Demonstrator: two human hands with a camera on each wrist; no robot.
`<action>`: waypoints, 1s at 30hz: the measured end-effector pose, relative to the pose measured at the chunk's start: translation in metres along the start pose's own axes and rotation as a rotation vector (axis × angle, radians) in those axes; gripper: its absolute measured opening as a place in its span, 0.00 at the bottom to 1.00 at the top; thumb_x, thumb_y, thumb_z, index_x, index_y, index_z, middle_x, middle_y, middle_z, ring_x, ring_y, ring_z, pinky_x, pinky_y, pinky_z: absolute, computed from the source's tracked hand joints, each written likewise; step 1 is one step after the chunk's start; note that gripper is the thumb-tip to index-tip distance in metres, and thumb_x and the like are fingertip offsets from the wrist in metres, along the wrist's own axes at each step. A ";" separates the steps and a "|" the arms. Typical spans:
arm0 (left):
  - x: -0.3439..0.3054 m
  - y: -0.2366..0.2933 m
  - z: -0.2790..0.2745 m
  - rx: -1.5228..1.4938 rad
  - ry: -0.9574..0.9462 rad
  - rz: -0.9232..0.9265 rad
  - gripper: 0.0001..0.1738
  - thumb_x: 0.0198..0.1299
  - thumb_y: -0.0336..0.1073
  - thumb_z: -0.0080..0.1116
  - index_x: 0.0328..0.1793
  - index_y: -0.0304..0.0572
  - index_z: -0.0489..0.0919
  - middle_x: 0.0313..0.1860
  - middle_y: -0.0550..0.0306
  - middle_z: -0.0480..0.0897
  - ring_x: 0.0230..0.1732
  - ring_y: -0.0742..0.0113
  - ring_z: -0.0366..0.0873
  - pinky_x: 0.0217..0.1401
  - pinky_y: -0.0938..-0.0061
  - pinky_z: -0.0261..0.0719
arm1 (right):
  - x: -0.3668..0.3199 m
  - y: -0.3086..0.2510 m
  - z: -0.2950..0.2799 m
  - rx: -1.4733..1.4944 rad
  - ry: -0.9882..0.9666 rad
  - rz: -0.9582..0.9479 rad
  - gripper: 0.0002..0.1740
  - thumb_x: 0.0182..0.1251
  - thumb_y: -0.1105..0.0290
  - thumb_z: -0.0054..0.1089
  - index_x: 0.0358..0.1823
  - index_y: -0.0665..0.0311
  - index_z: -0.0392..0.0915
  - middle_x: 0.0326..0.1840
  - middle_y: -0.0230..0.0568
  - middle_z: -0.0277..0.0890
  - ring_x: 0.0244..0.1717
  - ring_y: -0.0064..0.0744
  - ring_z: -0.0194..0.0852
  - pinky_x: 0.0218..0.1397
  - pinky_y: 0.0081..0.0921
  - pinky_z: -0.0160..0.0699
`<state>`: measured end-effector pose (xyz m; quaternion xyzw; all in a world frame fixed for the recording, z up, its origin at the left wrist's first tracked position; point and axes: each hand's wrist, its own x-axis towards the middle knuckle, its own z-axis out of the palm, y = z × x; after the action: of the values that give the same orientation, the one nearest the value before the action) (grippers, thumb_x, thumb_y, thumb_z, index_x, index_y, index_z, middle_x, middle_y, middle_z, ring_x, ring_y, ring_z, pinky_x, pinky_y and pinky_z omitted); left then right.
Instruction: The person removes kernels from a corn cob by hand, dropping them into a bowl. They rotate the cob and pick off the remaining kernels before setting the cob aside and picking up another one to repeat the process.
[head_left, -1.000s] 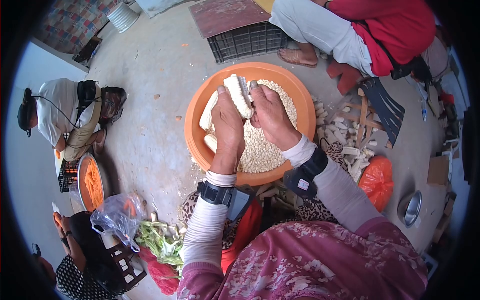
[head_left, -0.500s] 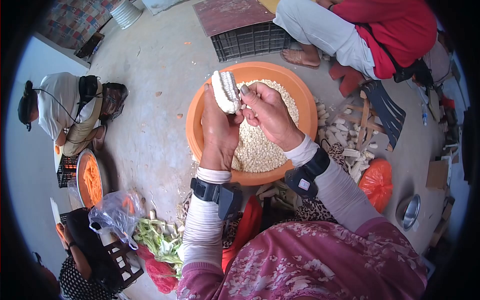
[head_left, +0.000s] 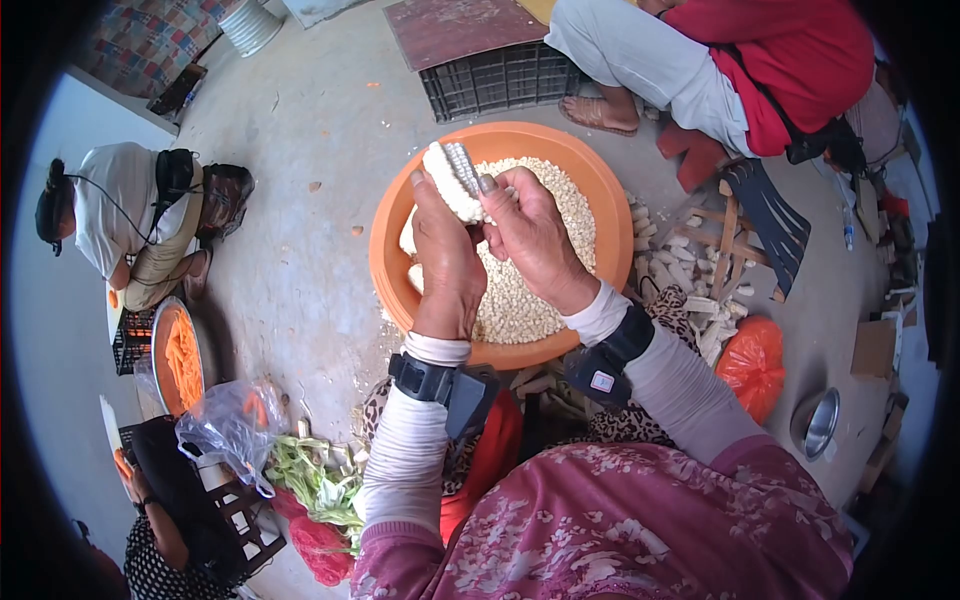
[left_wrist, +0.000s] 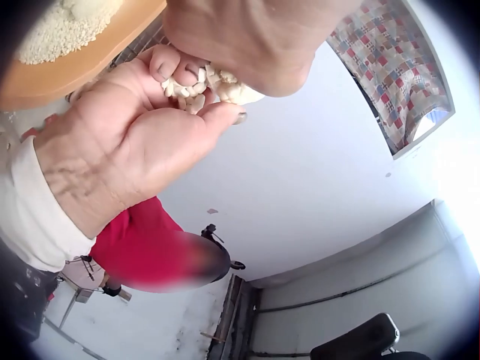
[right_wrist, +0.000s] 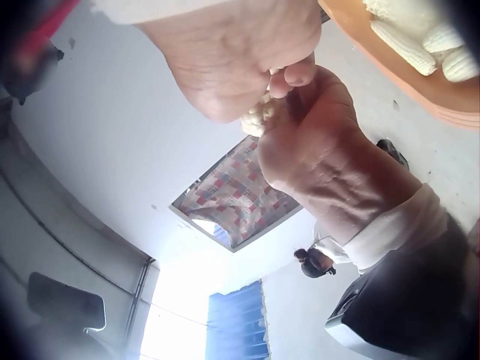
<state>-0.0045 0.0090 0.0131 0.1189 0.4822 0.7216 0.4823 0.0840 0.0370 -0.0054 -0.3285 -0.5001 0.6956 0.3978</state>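
Note:
Over an orange basin [head_left: 385,270] holding loose kernels [head_left: 530,290], my left hand [head_left: 447,255] grips a white corn cob [head_left: 452,182] tilted upward. Part of the cob still bears kernel rows, with a bare-looking strip beside them. My right hand [head_left: 540,240] pinches the cob's near end, its thumb on the kernels and its fingers curled beneath. In the left wrist view, several loose kernels [left_wrist: 186,94] lie within the right hand's curled fingers [left_wrist: 161,64]. The left hand hides much of the cob in that view. More cobs [right_wrist: 405,49] lie inside the basin.
Stripped cobs [head_left: 685,270] are heaped right of the basin, near a wooden stool frame [head_left: 728,240] and an orange plastic bag [head_left: 755,365]. Beyond stands a black crate [head_left: 500,85], with a seated person [head_left: 770,70] beside it. At left are another person [head_left: 125,215] and green husks [head_left: 315,480].
The cob has shifted left and leans farther over in my left hand than a second ago. My right thumb has come down from beside its top to its lower edge.

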 end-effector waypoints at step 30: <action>0.019 -0.008 -0.024 -0.211 -0.029 -0.139 0.14 0.66 0.44 0.41 0.44 0.42 0.72 0.35 0.56 0.77 0.33 0.63 0.77 0.34 0.71 0.78 | 0.000 -0.001 -0.002 0.232 -0.195 0.072 0.14 0.63 0.65 0.61 0.38 0.64 0.66 0.31 0.35 0.73 0.29 0.19 0.71 0.27 0.14 0.69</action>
<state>-0.0250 0.0114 -0.0107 0.0440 0.4037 0.7313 0.5480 0.0862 0.0378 -0.0050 -0.2287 -0.4404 0.7912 0.3574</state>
